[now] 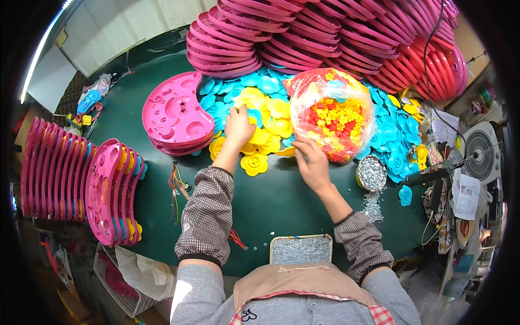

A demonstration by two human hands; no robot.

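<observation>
My left hand [239, 129] reaches into a heap of yellow flower-shaped plastic pieces [266, 142] and blue flower-shaped pieces [218, 115]. Its fingers are bent and close together; whatever lies between the fingertips is hidden. My right hand [313, 161] is at the lower left edge of a clear plastic bag [331, 116] full of small red and yellow parts. Thumb and fingers are apart there, beside a yellow piece [286, 151], and I see nothing held. Left of the heap lies a stack of pink crescent-shaped trays [176, 111] with round recesses.
Many pink trays [233, 40] are piled at the back. More trays [57, 168] stand in a row at left. A tub of screws [372, 172] has spilled at right. A shallow screw tray [301, 250] sits near me. Loose wires [177, 187] and a fan [481, 151] flank the table.
</observation>
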